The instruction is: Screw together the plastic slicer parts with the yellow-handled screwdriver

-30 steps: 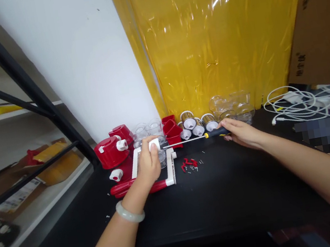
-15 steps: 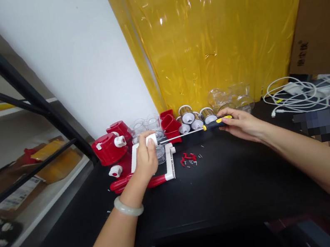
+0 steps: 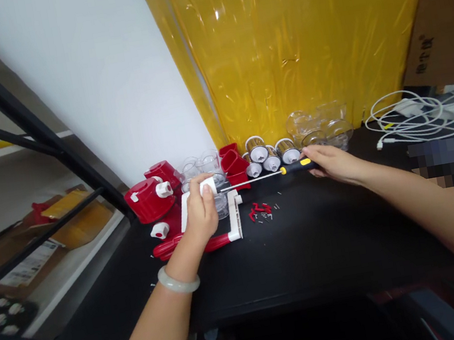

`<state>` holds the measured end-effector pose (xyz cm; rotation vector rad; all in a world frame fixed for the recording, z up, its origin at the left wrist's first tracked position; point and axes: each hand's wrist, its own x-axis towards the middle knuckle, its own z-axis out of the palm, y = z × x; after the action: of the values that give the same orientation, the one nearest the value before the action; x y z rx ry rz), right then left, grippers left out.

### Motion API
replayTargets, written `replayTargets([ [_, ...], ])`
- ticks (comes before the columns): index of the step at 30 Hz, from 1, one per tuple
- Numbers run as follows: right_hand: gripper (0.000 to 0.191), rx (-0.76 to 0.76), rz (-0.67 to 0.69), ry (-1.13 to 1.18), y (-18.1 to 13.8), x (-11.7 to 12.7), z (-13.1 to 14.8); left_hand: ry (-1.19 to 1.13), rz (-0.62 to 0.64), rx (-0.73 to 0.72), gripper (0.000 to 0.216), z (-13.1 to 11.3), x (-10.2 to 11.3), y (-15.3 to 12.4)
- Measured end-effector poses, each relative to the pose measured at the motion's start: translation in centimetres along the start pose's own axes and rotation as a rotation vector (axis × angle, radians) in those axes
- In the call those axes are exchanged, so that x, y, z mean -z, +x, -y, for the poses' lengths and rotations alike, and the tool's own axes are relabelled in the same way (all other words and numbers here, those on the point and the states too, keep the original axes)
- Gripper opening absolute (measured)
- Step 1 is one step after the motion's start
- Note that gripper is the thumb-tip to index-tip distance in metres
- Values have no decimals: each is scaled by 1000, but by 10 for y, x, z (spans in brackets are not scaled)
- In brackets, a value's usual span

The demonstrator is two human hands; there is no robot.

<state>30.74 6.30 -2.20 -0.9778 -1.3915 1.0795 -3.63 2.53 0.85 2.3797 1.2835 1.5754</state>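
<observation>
My left hand is closed around a small white plastic part, whose end faces right. A screwdriver with a black and yellow handle is gripped in my right hand. Its long metal shaft runs left, and the tip meets the white part; whether it sits in a screw is too small to tell. Below my left hand lie white crank arms with red handles. Small red pieces and loose screws are scattered to the right of them on the black table.
Red housings with white knobs stand at the left. Behind are red funnel-like parts, several metal grater drums and clear plastic pieces. White cables lie coiled at the right. A black-framed shelf borders the left side.
My right hand has shifted its hold towards the handle's end, with fingers drawn closer together. The screwdriver stays against the white part in my left hand. The view has tilted slightly.
</observation>
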Motion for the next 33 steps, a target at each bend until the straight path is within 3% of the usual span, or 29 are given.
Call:
replayTargets([
  [8,54,120,-48,109,-6,-7,10,-58,-30,45,42,2,2,0],
  [19,50,124,-10,307,-10,-3,20,-179,1,108,41,-1,-7,-2],
  [25,57,97,-23,54,-6,7,17,-251,29,121,42,-11,-7,0],
  [27,51,137,-24,-7,-5,10,16,-255,33,131,42,-11,-7,0],
  [33,42,250,-32,28,-10,8,23,-256,10,123,43,-9,-8,-1],
])
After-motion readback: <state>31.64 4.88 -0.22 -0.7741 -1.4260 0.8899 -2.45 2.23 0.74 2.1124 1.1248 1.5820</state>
